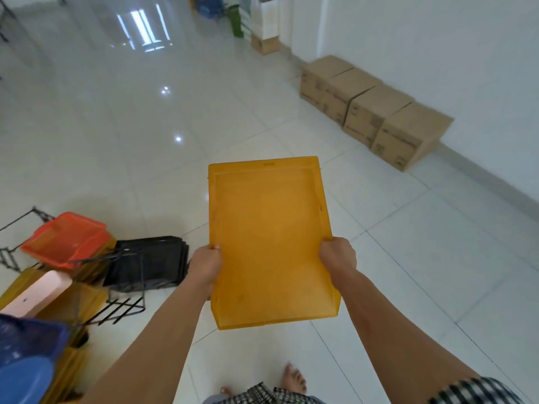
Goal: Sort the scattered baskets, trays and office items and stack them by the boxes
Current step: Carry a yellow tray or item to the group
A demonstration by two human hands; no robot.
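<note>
I carry a flat yellow plastic tray (268, 237) in front of me, above the white tiled floor. My left hand (205, 265) grips its left rim and my right hand (338, 256) grips its right rim, fingers curled under the edges. A row of brown cardboard boxes (370, 109) stands along the right wall, well ahead of the tray. At the lower left lies a pile of items: a red tray (65, 239), black mesh trays (148, 262), more yellow trays (73, 301) and a blue basket (26, 363).
Black wire racks (116, 310) lie among the pile at the left. Another cardboard box (264, 45) and a green object (234, 21) stand far back by the wall. My bare foot (293, 377) is on the tiles below the tray.
</note>
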